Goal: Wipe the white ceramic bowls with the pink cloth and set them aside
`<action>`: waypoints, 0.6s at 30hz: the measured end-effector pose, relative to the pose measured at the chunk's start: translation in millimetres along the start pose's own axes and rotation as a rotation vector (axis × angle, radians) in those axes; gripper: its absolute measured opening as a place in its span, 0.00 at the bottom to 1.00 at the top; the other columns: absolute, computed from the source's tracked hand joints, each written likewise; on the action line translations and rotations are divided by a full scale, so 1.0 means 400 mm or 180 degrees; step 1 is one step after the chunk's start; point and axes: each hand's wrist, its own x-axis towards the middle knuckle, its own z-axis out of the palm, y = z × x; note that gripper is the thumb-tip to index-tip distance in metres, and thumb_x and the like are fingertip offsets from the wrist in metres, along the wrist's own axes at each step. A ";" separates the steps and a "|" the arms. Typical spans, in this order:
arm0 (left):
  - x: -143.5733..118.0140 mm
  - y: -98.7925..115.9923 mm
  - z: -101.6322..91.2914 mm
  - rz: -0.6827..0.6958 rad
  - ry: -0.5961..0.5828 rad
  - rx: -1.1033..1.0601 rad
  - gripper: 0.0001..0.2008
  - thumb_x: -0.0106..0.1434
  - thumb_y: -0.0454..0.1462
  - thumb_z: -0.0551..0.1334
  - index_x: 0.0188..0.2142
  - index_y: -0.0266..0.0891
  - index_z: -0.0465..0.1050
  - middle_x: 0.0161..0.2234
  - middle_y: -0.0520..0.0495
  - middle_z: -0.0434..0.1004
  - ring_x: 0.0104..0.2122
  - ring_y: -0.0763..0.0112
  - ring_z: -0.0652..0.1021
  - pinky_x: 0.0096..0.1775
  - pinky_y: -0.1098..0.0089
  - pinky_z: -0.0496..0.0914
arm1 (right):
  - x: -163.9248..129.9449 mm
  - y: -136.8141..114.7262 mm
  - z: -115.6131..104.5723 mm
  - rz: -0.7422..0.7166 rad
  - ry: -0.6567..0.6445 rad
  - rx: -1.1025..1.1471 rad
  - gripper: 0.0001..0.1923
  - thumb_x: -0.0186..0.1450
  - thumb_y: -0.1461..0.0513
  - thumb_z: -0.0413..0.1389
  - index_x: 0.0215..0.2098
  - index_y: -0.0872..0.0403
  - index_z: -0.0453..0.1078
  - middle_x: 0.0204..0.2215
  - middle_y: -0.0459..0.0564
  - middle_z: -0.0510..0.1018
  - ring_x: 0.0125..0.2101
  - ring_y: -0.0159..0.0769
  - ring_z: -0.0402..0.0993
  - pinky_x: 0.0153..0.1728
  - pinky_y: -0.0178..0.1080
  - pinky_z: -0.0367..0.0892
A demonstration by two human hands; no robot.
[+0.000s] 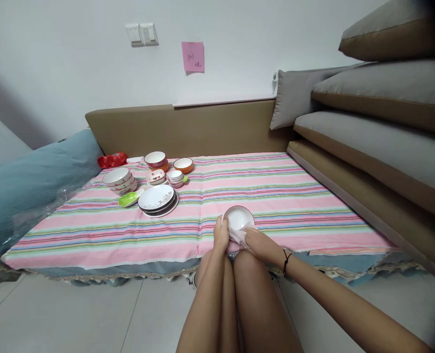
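Note:
A white bowl point(240, 216) with a dark red rim is held just above my knees, at the front edge of the striped cloth. My left hand point(221, 235) grips its left side, fingers closed round the wall. A pale cloth or tissue point(238, 236) lies bunched against the bowl's near side. My right hand point(258, 241) is closed on this cloth and presses it to the bowl's rim. The underside of the bowl is hidden.
On the striped cloth point(261, 181), left of the bowl, stand stacked plates point(157, 197), pink-patterned bowls point(119, 176), orange bowls point(183, 164), small dishes point(176, 175) and a green spoon-shaped dish point(128, 199). Cushions point(379, 132) are piled at the right. A red bundle point(112, 160) lies at the back left.

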 end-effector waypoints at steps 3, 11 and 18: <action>0.005 -0.007 0.002 -0.0055 0.0076 -0.0075 0.11 0.62 0.41 0.51 0.36 0.39 0.68 0.37 0.45 0.73 0.39 0.65 0.72 0.47 0.65 0.64 | 0.009 -0.003 -0.011 -0.0011 -0.0024 -0.0381 0.14 0.68 0.62 0.49 0.43 0.63 0.72 0.44 0.61 0.77 0.49 0.47 0.70 0.55 0.46 0.59; 0.015 -0.028 -0.005 -0.0215 0.0289 -0.0374 0.13 0.62 0.44 0.51 0.35 0.38 0.68 0.38 0.45 0.73 0.40 0.66 0.72 0.45 0.65 0.66 | 0.072 -0.075 -0.001 0.0329 -0.0140 -0.0555 0.11 0.66 0.66 0.50 0.39 0.60 0.74 0.39 0.58 0.79 0.42 0.44 0.74 0.48 0.44 0.65; 0.014 -0.012 -0.009 -0.0310 0.0126 -0.0569 0.14 0.59 0.47 0.58 0.36 0.38 0.69 0.38 0.44 0.74 0.41 0.65 0.73 0.47 0.66 0.65 | 0.045 0.034 -0.020 0.0058 -0.0078 -0.0631 0.14 0.63 0.71 0.51 0.46 0.62 0.72 0.50 0.60 0.75 0.53 0.44 0.67 0.59 0.46 0.56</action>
